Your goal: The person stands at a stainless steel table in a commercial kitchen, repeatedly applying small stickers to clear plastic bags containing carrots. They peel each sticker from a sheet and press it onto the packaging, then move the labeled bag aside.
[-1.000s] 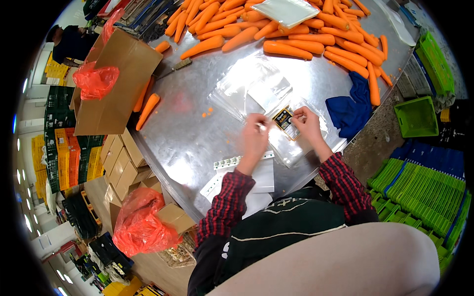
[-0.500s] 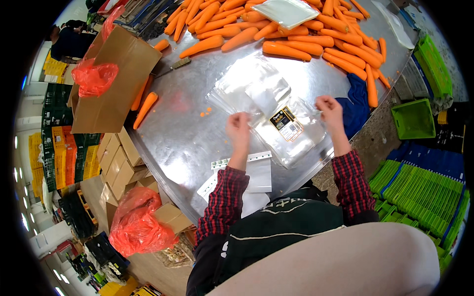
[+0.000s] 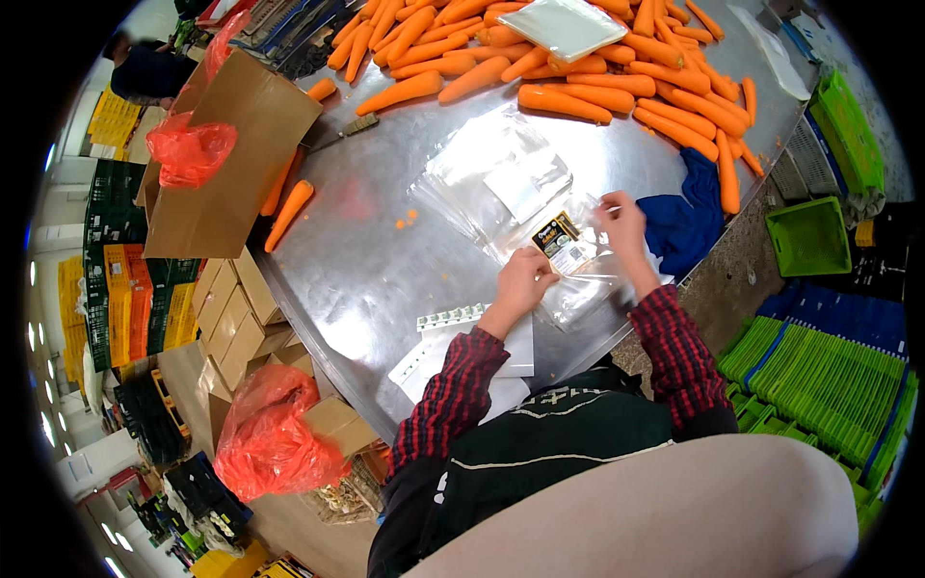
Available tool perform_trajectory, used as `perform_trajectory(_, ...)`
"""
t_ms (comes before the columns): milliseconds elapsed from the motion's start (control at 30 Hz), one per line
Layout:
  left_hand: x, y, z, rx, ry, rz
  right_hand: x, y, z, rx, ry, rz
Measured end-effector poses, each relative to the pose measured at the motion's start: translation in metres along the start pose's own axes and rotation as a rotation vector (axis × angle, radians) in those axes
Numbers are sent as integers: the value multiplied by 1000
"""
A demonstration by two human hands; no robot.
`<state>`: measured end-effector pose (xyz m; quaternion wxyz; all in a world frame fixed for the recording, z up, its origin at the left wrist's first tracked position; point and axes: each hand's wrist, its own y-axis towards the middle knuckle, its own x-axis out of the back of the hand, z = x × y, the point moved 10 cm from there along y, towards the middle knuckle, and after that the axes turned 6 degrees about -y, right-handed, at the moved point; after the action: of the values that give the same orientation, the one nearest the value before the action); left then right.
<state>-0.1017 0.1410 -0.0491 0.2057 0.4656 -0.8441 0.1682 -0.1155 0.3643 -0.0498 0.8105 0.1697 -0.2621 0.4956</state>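
Observation:
A clear plastic bag (image 3: 590,262) with a black-and-white label (image 3: 561,241) lies on a pile of similar bags near the table's front edge. My left hand (image 3: 521,285) is closed at the bag's lower left, beside the label, with fingertips pinched on the film. At the upper right of the label, my right hand (image 3: 624,229) pinches the bag's other side. The film between them looks bunched. Beyond, more clear bags (image 3: 482,173) lie fanned out. Sheets of white labels (image 3: 453,320) rest near my left forearm.
Many carrots (image 3: 578,96) are heaped at the far side, with a pack of clear film (image 3: 559,27) on top. A blue cloth (image 3: 686,222) lies at the right edge. At the left are a knife (image 3: 360,125), a loose carrot (image 3: 289,216) and a cardboard box (image 3: 231,159). Green crates (image 3: 819,356) stand right.
My hands have come closer together over the labelled bag: the left moved right and down, the right moved left. The bag's film has bunched up and its label is partly turned.

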Motion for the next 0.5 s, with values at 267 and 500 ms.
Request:
perform_trajectory(267, 106, -15, 66, 258, -691, -748, -20, -1, 0, -305, 586, 375)
perform_trajectory(500, 23, -10, -37, -124, 14, -136, -81, -18, -7, -210, 360, 508)
